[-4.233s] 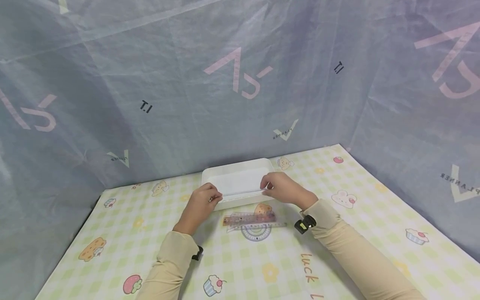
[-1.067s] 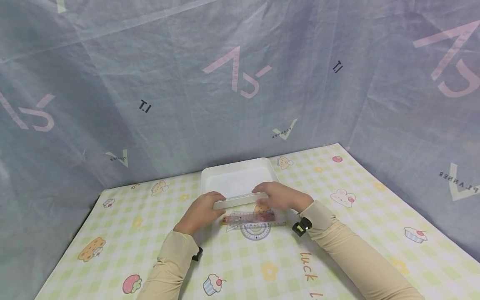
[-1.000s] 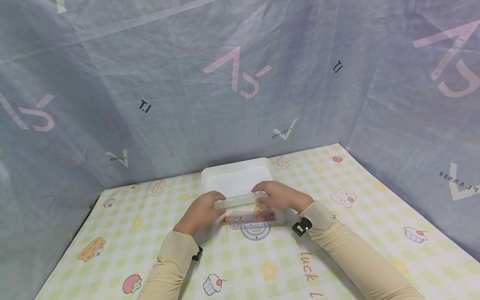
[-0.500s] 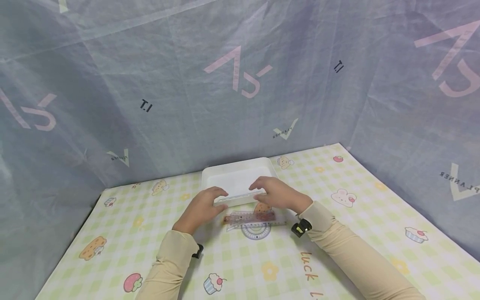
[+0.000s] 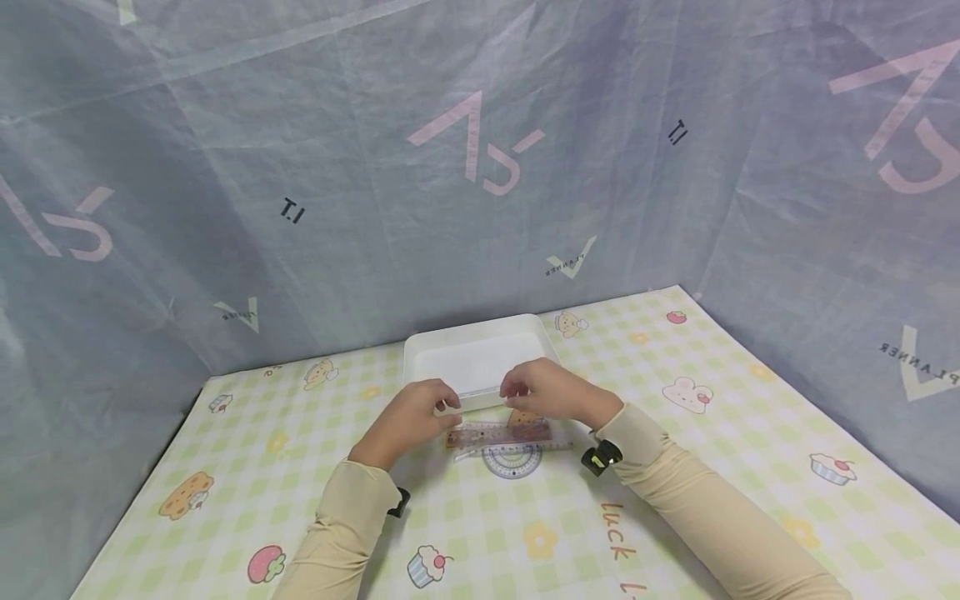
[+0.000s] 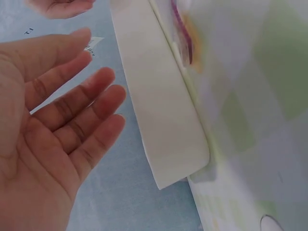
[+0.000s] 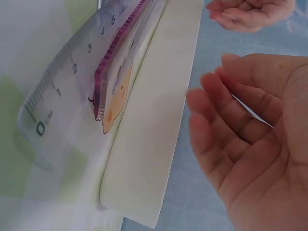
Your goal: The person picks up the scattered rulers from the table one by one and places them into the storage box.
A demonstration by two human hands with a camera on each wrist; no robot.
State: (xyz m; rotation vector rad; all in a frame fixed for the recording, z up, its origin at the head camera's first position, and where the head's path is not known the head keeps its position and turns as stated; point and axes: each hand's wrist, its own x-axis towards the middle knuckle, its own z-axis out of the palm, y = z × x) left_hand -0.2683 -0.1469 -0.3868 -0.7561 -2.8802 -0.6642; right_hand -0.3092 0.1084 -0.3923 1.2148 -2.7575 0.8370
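Note:
A white rectangular tray [image 5: 472, 336] stands at the back of the table. At its front wall, my left hand [image 5: 408, 417] hovers on the left with fingers loosely bent. My right hand [image 5: 553, 390] faces it from the right, fingers also loosely bent. Both wrist views show nothing in either palm, and a gap between fingers and tray wall [image 6: 159, 106]. Between the hands, a thin strip with faint marks [image 5: 478, 392] runs along the front edge; its kind is unclear. Just in front lie a reddish see-through ruler [image 5: 498, 434], a clear ruler [image 7: 60, 89] and a clear protractor [image 5: 512, 462], overlapping.
A green-and-white checked tablecloth [image 5: 300, 467] with cartoon prints covers the table. Grey-blue curtain [image 5: 360, 267] hangs close behind the tray and along the sides. Dark wrist devices [image 5: 602, 457] sit at both cuffs.
Earlier both hands pinched at the ends of the thin strip, then lay over the tray's front wall. Now their fingers are off it and drawn slightly closer together. The rulers have stayed put.

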